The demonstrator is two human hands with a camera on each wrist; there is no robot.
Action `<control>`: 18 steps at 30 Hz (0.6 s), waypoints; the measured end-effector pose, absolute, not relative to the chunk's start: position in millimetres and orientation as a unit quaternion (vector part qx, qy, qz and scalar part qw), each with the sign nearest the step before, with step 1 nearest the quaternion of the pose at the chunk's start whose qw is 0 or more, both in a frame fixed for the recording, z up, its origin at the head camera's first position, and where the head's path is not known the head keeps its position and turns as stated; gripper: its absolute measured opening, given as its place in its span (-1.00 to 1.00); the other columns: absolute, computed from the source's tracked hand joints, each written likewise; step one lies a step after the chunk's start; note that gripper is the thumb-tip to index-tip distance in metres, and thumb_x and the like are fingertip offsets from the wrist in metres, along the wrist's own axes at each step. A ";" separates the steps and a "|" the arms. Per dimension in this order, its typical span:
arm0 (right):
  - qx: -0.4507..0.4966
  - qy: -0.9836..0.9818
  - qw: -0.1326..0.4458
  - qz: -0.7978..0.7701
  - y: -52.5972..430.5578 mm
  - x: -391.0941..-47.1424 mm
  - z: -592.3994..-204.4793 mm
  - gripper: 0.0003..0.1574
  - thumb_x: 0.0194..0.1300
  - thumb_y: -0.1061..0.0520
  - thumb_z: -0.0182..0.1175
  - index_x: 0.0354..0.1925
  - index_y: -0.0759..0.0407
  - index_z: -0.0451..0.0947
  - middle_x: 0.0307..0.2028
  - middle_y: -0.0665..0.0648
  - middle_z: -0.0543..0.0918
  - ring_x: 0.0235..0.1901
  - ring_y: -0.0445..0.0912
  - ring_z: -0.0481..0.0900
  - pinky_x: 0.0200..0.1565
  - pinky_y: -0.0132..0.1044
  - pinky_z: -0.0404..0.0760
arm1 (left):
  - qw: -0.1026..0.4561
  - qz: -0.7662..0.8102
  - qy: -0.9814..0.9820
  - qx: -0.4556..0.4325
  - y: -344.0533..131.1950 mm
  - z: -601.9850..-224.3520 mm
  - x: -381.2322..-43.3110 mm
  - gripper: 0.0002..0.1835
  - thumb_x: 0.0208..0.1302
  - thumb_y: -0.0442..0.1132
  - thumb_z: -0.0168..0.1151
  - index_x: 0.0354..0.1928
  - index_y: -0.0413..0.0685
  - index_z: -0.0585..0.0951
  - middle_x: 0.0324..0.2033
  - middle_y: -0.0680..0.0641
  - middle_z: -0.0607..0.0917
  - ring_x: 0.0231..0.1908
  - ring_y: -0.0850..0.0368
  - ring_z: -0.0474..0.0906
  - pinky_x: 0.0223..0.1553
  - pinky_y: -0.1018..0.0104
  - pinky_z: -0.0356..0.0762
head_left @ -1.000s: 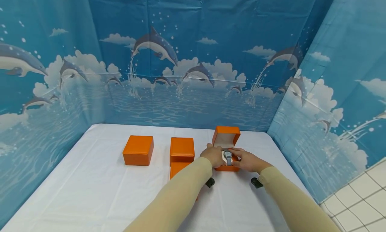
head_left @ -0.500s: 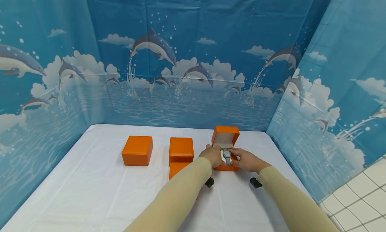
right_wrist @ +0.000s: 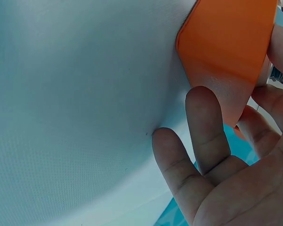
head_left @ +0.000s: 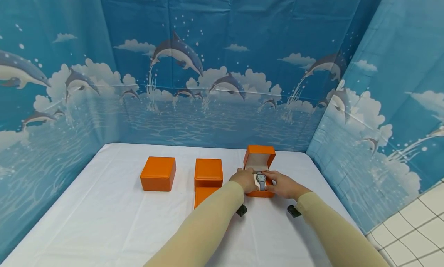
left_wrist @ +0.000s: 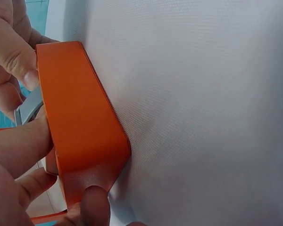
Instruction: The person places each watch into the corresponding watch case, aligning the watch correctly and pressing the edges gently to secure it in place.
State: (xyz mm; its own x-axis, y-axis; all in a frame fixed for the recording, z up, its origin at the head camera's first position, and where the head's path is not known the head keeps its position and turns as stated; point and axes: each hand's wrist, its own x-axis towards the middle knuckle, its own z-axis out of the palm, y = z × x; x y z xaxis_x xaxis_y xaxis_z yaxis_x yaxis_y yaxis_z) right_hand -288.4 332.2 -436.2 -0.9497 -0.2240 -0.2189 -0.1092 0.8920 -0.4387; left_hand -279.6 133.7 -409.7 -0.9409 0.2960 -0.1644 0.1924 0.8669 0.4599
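A wristwatch (head_left: 261, 177) with a grey strap sits around a white cushion inside an orange watch box (head_left: 261, 194), whose lid (head_left: 261, 149) stands raised at the back. From the left, my left hand (head_left: 244, 180) reaches in, thumb and index finger at the watch and its cushion, other fingertips outside the box wall. On the opposite side my right hand (head_left: 287, 185) holds the watch between thumb and forefinger. In the right wrist view, its ring finger (right_wrist: 205, 122) lies along the outside of the box and its little finger (right_wrist: 170, 153) extends over the tablecloth.
One closed orange box (head_left: 158, 173) stands at left on the white tablecloth (head_left: 104, 224). Another box (head_left: 209, 172) is nearer the middle, with a further orange box (head_left: 204, 195) before it, partly behind my left sleeve. A dolphin-print curtain (head_left: 194, 120) borders the table's back.
Both hands stay at the watch with barely any movement. The view shifts very slightly; the boxes and raised lid keep their places.
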 end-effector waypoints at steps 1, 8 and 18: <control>-0.087 0.964 0.133 -0.215 331.9 -288.6 -435.8 -0.09 0.47 0.00 0.32 0.63 0.06 0.21 0.60 0.38 0.18 0.51 0.40 0.24 0.47 0.35 0.32 | 0.115 0.226 0.959 0.127 133.7 -409.9 -279.6 -0.30 0.30 0.07 0.51 0.42 0.12 0.52 0.04 -0.12 0.63 -0.16 0.09 0.46 -0.19 0.26 0.62; -0.090 0.965 0.133 -0.205 331.0 -286.6 -434.1 -0.09 0.48 -0.03 0.32 0.63 0.07 0.21 0.59 0.38 0.19 0.51 0.41 0.23 0.46 0.36 0.32 | 0.115 0.241 0.956 0.118 134.9 -411.0 -278.9 -0.31 0.28 0.04 0.52 0.42 0.12 0.54 0.00 -0.13 0.62 -0.20 0.08 0.48 -0.23 0.27 0.59; -0.090 0.965 0.137 -0.206 330.6 -286.0 -433.1 -0.09 0.49 -0.01 0.31 0.64 0.09 0.19 0.60 0.39 0.17 0.51 0.41 0.22 0.47 0.34 0.33 | 0.116 0.225 0.961 0.116 136.8 -413.1 -279.6 -0.31 0.28 0.07 0.52 0.41 0.13 0.54 -0.02 -0.12 0.61 -0.23 0.09 0.48 -0.24 0.28 0.59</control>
State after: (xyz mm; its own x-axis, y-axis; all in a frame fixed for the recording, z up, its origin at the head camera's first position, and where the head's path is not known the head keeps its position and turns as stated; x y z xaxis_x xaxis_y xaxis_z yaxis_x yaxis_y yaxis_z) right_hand -286.0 330.6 -433.1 -0.9465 -0.2294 -0.2269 -0.1169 0.8993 -0.4215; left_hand -279.6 136.8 -413.1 -0.9466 0.2740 -0.1700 0.1701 0.8723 0.4585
